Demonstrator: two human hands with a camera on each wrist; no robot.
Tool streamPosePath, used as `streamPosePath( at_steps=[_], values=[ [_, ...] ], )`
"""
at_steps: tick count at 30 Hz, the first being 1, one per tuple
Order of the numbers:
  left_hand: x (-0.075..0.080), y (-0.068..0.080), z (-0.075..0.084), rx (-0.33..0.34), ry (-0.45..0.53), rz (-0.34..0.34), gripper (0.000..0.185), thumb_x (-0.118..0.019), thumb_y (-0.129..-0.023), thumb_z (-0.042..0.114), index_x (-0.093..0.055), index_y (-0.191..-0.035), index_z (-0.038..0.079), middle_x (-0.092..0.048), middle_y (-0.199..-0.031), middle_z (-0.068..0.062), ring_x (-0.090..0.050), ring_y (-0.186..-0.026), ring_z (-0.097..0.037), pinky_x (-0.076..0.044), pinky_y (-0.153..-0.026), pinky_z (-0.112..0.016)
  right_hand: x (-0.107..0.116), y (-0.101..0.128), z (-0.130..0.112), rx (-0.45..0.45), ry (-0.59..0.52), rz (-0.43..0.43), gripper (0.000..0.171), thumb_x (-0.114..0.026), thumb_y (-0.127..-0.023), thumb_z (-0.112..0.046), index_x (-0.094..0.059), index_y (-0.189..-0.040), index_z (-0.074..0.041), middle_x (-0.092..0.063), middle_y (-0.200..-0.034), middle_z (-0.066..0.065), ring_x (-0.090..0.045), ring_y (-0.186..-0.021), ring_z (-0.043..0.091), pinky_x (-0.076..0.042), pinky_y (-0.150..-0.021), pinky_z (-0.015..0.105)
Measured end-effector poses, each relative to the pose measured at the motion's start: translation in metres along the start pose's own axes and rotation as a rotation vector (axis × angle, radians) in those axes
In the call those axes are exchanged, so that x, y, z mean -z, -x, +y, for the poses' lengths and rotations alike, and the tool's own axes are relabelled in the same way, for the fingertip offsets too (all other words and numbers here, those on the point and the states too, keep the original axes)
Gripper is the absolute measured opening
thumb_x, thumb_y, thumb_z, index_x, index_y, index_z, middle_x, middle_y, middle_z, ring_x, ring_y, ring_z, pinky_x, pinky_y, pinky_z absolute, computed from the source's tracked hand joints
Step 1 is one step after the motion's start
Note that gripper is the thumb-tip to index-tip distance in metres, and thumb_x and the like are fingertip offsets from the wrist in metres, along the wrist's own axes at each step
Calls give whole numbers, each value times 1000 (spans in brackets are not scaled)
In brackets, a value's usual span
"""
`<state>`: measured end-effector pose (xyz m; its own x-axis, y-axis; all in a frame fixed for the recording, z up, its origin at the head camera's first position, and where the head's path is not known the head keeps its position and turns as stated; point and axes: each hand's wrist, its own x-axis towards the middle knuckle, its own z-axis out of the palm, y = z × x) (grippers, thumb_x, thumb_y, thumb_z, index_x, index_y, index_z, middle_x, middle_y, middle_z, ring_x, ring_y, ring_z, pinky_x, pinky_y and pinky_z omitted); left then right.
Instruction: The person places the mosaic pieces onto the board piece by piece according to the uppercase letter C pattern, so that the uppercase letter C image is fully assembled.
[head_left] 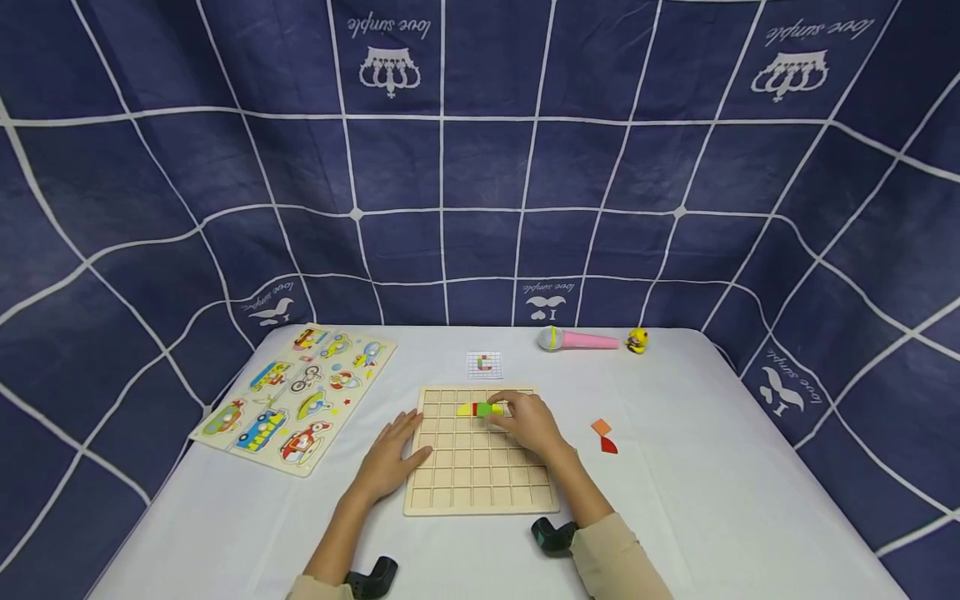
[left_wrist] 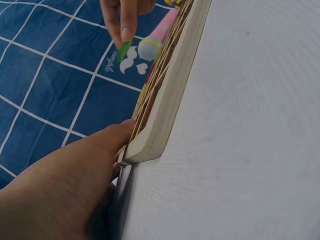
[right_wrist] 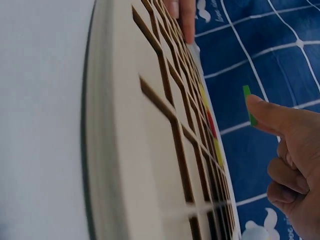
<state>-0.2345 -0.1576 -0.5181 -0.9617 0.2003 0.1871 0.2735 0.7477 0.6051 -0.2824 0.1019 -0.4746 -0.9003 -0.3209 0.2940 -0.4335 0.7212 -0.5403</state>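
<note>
A wooden grid board lies on the table. Thumb and fingers of my right hand pinch a thin green tile, raised over the board's upper rows. Below it, a yellow piece, a red piece and a second yellow piece sit in one row of the grid. My left hand rests at the board's left edge, fingers extended along the side and thumb at the rim. The small pattern card lies just behind the board, printed with a coloured grid design.
At the left lies a vehicle picture puzzle. A pink toy microphone and a small yellow figure are at the back right. To the right of the board lie an orange tile and a red tile. Dark patterned cloth surrounds the table.
</note>
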Motion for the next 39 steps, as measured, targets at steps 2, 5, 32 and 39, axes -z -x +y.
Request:
streamPosePath(
  at_steps=[2,5,32,39],
  values=[
    [1,0,1,12,-5,-9,61,-58,-85,38,-39,-137,11,-30,-145,-4,-19,-136,-25,-14,-112,-42,-6,-3,-5,15,16,9,27,-69,-77,-33,-66,-100,-19,-67,-82,-3,-48,-60,9,-42,-55,23],
    [2,0,1,37,-10,-30,62,-57,-86,40,-37,-138,14,-28,-146,-2,-16,-137,-23,-14,-112,-43,-16,-7,-11,24,49,19,28,-69,-77,-35,-67,-99,-19,-65,-75,-5,-47,-58,8,-41,-53,22],
    [0,0,0,-4,0,-2,61,-58,-86,37,-39,-136,10,-31,-145,-5,-19,-136,-25,-14,-111,-43,-40,-5,-12,86,160,-29,30,-66,-79,-38,-68,-101,-18,-68,-95,-6,-63,-85,15,-51,-73,31],
    [0,0,-1,-14,-7,9,60,-57,-86,39,-40,-136,10,-31,-144,-5,-20,-135,-27,-16,-110,-46,-31,-1,-11,44,109,-35,31,-66,-79,-37,-67,-103,-18,-67,-98,-4,-62,-84,15,-51,-74,33]
  ],
)
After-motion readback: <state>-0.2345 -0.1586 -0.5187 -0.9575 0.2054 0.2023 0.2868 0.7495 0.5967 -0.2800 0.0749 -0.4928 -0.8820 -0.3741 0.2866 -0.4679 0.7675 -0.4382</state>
